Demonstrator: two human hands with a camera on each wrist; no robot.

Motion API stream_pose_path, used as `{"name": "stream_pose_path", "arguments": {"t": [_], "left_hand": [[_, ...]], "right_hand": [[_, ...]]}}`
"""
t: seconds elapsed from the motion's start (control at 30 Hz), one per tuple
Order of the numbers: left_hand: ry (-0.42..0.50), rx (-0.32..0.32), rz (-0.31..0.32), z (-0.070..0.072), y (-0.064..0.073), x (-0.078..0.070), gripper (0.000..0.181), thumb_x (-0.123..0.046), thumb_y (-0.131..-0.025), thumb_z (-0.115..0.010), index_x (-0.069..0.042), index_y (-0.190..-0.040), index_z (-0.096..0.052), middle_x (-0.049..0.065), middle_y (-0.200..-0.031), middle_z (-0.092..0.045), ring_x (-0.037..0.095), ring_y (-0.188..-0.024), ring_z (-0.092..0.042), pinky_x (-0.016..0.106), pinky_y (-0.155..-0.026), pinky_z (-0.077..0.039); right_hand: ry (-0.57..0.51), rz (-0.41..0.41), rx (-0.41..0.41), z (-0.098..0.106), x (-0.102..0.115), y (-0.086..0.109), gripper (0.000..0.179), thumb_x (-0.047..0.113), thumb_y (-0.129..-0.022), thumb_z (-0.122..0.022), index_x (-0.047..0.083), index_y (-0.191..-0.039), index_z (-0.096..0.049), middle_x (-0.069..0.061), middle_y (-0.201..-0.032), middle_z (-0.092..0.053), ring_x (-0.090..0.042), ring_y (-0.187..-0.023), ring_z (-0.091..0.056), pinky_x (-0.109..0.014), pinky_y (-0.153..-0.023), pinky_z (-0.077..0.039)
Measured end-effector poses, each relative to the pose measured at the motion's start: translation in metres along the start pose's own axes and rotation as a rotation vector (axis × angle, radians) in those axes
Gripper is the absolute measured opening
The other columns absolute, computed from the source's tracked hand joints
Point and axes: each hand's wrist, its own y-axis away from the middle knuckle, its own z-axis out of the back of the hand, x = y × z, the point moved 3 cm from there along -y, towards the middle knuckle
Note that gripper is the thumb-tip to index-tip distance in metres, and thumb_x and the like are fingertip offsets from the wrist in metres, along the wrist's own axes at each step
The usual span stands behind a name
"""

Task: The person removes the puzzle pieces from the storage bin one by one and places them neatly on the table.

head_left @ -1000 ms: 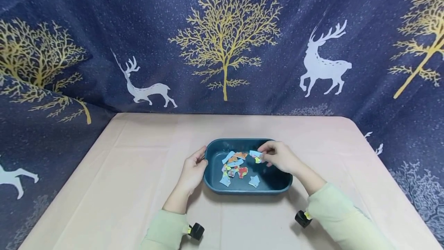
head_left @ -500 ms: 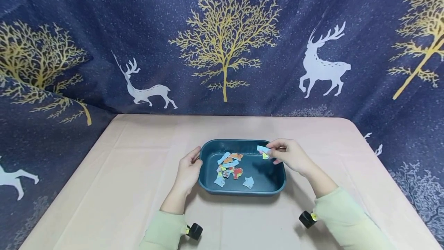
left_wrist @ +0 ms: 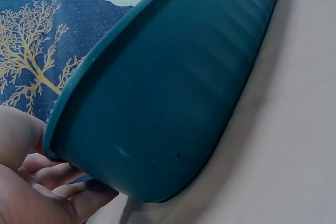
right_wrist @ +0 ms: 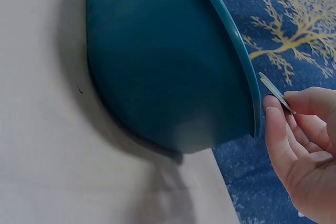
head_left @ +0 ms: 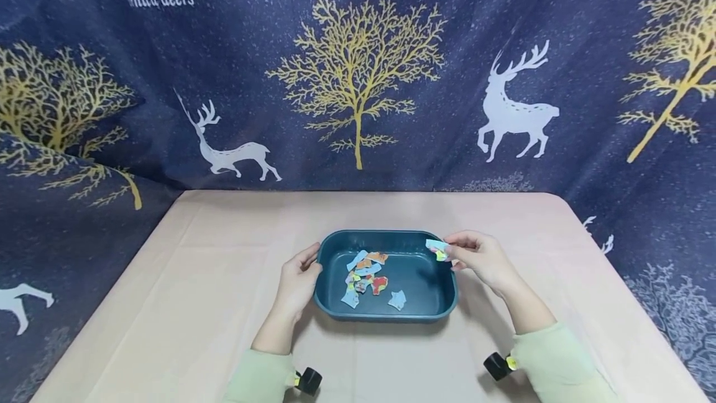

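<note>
A dark teal plastic tub (head_left: 386, 317) with rounded corners rests on the table. My left hand (head_left: 298, 282) grips its left end, thumb at the rim and fingers against the outer wall in the left wrist view. Between thumb and fingertips, my right hand (head_left: 483, 260) pinches a flat puzzle piece (head_left: 437, 249), light blue with yellow and pink, over the tub's right rim. In the right wrist view this puzzle piece (right_wrist: 273, 90) appears edge-on and thin. Inside the tub, several puzzle pieces (head_left: 367, 271) overlap toward the left, and a single pale blue piece (head_left: 397, 300) lies apart near the front middle.
The table (head_left: 235, 266) has a pale pink-beige cover. Behind it hangs a dark blue cloth (head_left: 391, 185) printed with golden trees and white deer. Small black devices (head_left: 309, 381) stick out from both green sleeves (head_left: 559, 362).
The tub has slid left along with my left hand. My right hand has moved right with the puzzle piece, from above the tub's inside to its right rim. The head view has shifted slightly.
</note>
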Motion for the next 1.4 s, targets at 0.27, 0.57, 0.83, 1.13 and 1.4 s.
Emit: {"name": "stream_pose_path", "arguments": {"t": [0.27,0.57,0.83,1.13,1.4], "left_hand": [[0.061,-0.080,0.024,0.000,-0.004,-0.007,0.044,0.005,-0.088,-0.044,0.005,-0.132,-0.049,0.026,-0.132,-0.053,0.033,-0.127,-0.049,0.042,-0.107,-0.042],[0.136,-0.177,0.090,-0.001,-0.008,-0.007,0.044,0.006,-0.090,-0.041,0.006,-0.134,-0.047,0.025,-0.136,-0.051,0.033,-0.129,-0.048,0.038,-0.107,-0.043],[0.177,-0.230,0.108,0.001,-0.005,-0.004,0.043,0.006,-0.090,-0.043,0.007,-0.133,-0.048,0.024,-0.135,-0.052,0.031,-0.127,-0.050,0.035,-0.106,-0.043],[0.189,-0.242,0.126,0.000,-0.003,-0.002,0.041,0.005,-0.091,-0.045,0.006,-0.132,-0.050,0.022,-0.135,-0.052,0.029,-0.129,-0.048,0.035,-0.108,-0.041],[0.217,-0.232,0.123,-0.004,-0.002,-0.002,0.042,0.005,-0.092,-0.044,0.005,-0.133,-0.048,0.021,-0.139,-0.049,0.028,-0.133,-0.044,0.035,-0.111,-0.038]], "right_hand": [[-0.103,0.003,-0.091,0.015,-0.008,0.003,0.033,0.007,-0.090,-0.060,-0.015,-0.114,-0.055,0.009,-0.082,-0.066,-0.008,-0.071,-0.066,-0.024,-0.060,-0.059],[-0.177,-0.040,-0.133,0.030,-0.016,0.004,0.032,0.012,-0.090,-0.063,-0.009,-0.113,-0.056,0.004,-0.087,-0.066,-0.008,-0.076,-0.068,-0.020,-0.062,-0.059],[-0.149,-0.094,-0.144,0.036,-0.025,0.002,0.035,0.012,-0.090,-0.062,-0.010,-0.116,-0.054,0.008,-0.083,-0.067,-0.005,-0.073,-0.067,-0.019,-0.062,-0.059],[-0.273,-0.099,-0.174,0.042,-0.044,0.000,0.008,0.008,-0.087,-0.066,0.011,-0.094,-0.066,0.006,-0.077,-0.068,-0.007,-0.067,-0.067,-0.020,-0.060,-0.059],[-0.295,-0.159,-0.184,0.045,-0.058,0.000,0.008,0.009,-0.086,-0.067,0.016,-0.089,-0.068,0.006,-0.077,-0.068,-0.007,-0.066,-0.067,-0.020,-0.061,-0.060]]}}
